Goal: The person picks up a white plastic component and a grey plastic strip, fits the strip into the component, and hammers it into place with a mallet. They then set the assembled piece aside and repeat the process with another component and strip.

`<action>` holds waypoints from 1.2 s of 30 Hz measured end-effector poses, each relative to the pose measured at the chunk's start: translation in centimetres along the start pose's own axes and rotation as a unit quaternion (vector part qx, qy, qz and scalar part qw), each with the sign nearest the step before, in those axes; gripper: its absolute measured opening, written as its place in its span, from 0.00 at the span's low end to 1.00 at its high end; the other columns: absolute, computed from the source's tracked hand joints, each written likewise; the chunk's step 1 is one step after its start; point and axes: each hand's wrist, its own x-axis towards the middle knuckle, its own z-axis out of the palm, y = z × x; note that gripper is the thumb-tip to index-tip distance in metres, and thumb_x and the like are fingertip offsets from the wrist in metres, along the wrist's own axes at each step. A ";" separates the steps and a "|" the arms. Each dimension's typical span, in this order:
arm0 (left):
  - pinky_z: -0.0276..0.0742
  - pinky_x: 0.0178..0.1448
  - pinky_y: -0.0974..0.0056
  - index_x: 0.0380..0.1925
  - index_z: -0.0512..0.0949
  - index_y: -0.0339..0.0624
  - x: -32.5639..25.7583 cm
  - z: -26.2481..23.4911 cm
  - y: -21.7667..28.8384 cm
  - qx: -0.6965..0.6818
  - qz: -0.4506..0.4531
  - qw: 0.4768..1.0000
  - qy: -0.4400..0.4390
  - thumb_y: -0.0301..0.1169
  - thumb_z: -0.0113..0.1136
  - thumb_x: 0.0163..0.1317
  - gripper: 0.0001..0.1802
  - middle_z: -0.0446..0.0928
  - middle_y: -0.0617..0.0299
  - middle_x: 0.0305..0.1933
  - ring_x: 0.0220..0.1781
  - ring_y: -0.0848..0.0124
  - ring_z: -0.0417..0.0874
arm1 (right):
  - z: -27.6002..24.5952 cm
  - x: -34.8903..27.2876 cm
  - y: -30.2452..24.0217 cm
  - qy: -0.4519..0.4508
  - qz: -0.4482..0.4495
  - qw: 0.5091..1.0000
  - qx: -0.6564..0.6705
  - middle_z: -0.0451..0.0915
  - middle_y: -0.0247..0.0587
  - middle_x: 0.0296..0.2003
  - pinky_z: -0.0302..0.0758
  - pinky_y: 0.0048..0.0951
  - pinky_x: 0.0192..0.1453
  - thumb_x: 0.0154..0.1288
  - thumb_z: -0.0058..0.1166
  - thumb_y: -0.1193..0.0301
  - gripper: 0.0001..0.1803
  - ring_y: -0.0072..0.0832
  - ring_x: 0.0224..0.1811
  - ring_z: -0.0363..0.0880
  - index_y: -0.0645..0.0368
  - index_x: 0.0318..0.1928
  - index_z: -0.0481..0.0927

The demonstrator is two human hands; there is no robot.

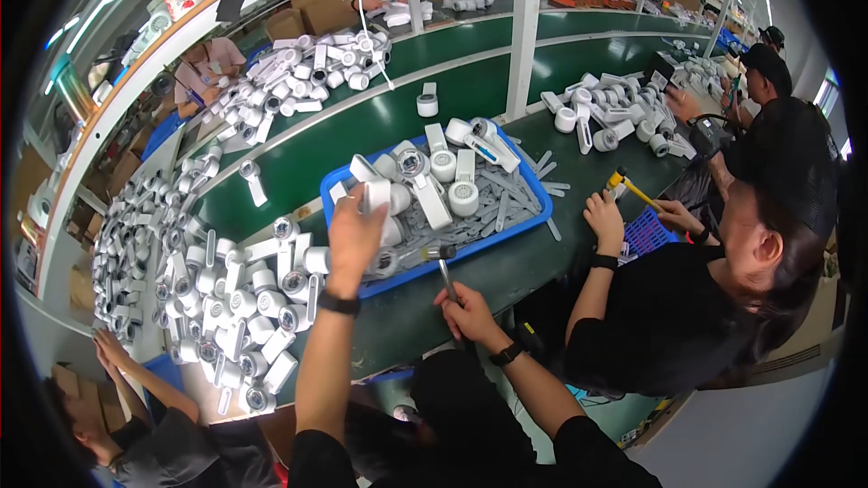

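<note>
Head: green bench (515, 262), white shelf frame (523, 36)

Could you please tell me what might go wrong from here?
The right hand grips a hammer near the left hand, which holds a white device; a careless swing might catch the fingers.

Loose grey strips lie right up to the rim of the blue tray, so a knock could spill some.

The heap of white devices reaches close to the table's near edge, so a nudge might send one to the floor.
</note>
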 end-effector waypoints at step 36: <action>0.80 0.53 0.49 0.50 0.82 0.32 -3.8 13.9 11.2 -0.085 0.117 0.971 -0.188 0.26 0.67 0.61 0.17 0.81 0.43 0.46 0.49 0.45 0.83 | -5.8 0.8 -2.1 0.344 -0.104 0.929 0.089 0.75 0.37 0.22 0.61 0.23 0.11 0.80 0.44 0.73 0.09 0.20 0.10 0.67 0.62 0.52 0.76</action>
